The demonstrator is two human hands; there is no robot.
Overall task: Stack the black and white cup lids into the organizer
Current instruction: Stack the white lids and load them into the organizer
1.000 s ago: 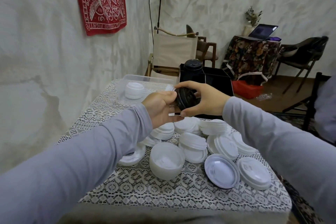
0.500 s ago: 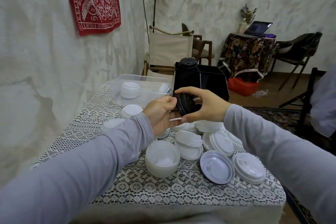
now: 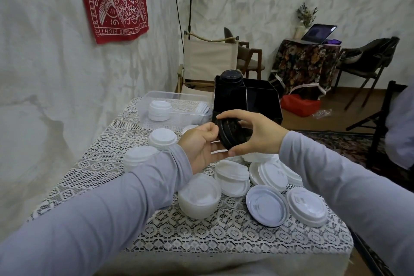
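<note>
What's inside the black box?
A tall stack of black lids stands in the organizer's left compartment. The right one looks dark; the right hand, gripping more black lids, covers its bottom.

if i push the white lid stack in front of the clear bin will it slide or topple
Probably light: the white lid stack looks thin plastic. Squat and wide, so likely slides rather than topples. The lace tablecloth may snag its rim.

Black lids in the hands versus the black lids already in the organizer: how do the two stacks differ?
The held stack is tipped on edge, gripped between left hand and right hand in the air; the organizer stack stands upright in the left compartment of the organizer. The held stack is short; the organizer stack is taller, topping the rim. Both are nested black lids.
</note>
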